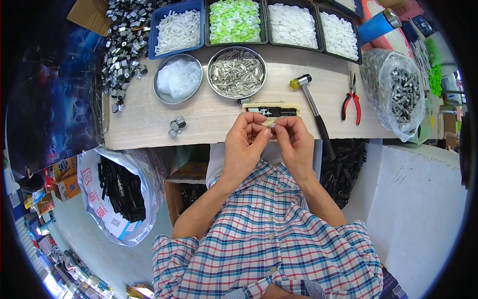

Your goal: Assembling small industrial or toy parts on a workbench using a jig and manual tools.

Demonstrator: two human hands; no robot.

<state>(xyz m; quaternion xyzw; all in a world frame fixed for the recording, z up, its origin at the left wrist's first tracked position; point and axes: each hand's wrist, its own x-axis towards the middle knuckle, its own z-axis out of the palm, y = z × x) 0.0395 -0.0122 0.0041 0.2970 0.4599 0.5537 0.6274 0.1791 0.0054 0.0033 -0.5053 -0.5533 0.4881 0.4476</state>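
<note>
My left hand (245, 144) and my right hand (295, 144) meet just above the near edge of the wooden bench (149, 119). Their fingertips pinch a small pale part (271, 127) between them; its shape is too small to make out. Right behind the hands lies a yellowish jig (271, 108) with a dark piece set in it. A round metal bowl of small metal pins (236, 72) stands behind the jig, and a second metal bowl with clear plastic bits (178, 78) stands to its left.
Trays of white (293, 24), green (234, 20) and clear (178, 31) plastic parts line the back. A mallet (312, 107), red-handled pliers (351, 102) and a bag of metal parts (398, 92) lie right. A heap of grey metal pieces (122, 45) sits left. A sack of black parts (122, 189) stands below.
</note>
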